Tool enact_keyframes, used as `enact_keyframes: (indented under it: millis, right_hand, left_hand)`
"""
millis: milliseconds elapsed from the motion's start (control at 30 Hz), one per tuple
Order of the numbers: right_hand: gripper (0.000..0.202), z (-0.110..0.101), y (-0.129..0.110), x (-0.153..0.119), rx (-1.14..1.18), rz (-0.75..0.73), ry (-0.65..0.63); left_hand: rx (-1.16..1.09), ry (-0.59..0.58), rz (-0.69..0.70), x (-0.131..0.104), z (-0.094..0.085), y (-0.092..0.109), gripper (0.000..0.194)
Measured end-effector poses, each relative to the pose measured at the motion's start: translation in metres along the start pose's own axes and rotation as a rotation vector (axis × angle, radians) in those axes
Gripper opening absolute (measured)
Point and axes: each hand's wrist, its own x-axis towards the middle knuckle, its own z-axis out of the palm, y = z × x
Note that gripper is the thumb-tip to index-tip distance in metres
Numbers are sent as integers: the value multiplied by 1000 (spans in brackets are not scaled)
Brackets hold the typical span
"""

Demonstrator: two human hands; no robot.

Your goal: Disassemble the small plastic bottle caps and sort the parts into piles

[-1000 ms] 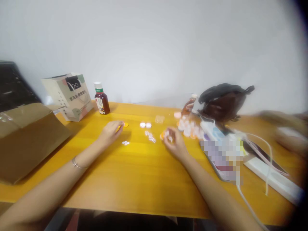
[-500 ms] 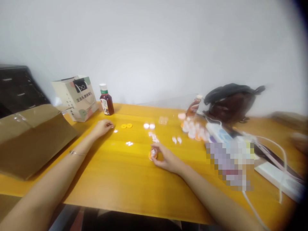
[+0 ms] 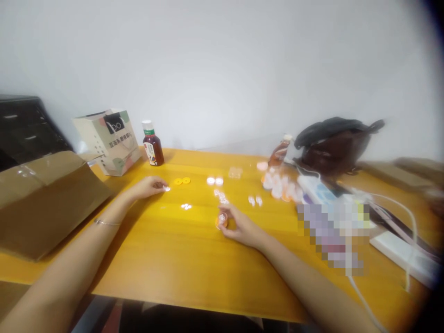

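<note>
On the left of the wooden table (image 3: 166,259), the fingertips of my left hand (image 3: 151,186) are closed on a small white piece (image 3: 167,188). My right hand (image 3: 241,225) rests near the centre, thumb and fingers around the edge of a round orange-and-clear piece (image 3: 221,220). Two yellow rings (image 3: 182,181) lie right of my left hand, and two white discs (image 3: 215,181) farther right. Small white pieces (image 3: 186,206) form a group between my hands. Patterned white pieces (image 3: 221,196) lie just beyond my right hand, with more white pieces (image 3: 255,201) to its right.
An open cardboard box (image 3: 52,199), a paper bag (image 3: 116,143) and a dark red bottle (image 3: 152,145) stand left. At right are stacked round pieces (image 3: 280,186), another bottle (image 3: 279,151), a dark bag (image 3: 336,145), a white power strip (image 3: 402,256) and cables.
My left hand has moved slightly right and nearer, its fingertips now at the small white piece. My right hand has stayed at the round piece.
</note>
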Motion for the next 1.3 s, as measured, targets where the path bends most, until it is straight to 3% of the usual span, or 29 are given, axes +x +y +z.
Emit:
enact_keyframes:
  millis: [233, 367, 467, 567, 633, 700, 800, 967, 1167, 1300]
  right_hand:
    - [42, 5, 6, 1, 83, 22, 45]
    - [24, 0, 0, 3, -1, 13, 79]
    - [11, -3, -4, 5, -74, 18, 100]
    - [14, 0, -2, 7, -73, 68, 125]
    - [18, 4, 0, 7, -22, 120, 107]
    - [22, 7, 2, 6, 51, 180, 74]
    - [30, 11, 5, 6, 123, 235, 50]
    - [37, 13, 8, 6, 125, 249, 68]
    - [41, 15, 1, 8, 76, 287, 91]
    - [43, 19, -3, 10, -127, 289, 147]
  left_hand:
    - [47, 24, 37, 3, 9, 12, 39]
    - [87, 59, 61, 2, 11, 18, 36]
    - [115, 229, 94, -1, 11, 37, 36]
    - [77, 389, 203, -10, 22, 72, 33]
    - [56, 306, 360, -20, 37, 100, 31]
    - [49, 125, 464, -30, 56, 125, 34]
    - [0, -20, 446, -40, 86, 149, 43]
    - [-94, -9, 329, -40, 114, 160, 33]
    - [-196, 16, 256, -36, 119, 160, 28]
    - [-237, 14, 204, -35, 123, 162, 28]
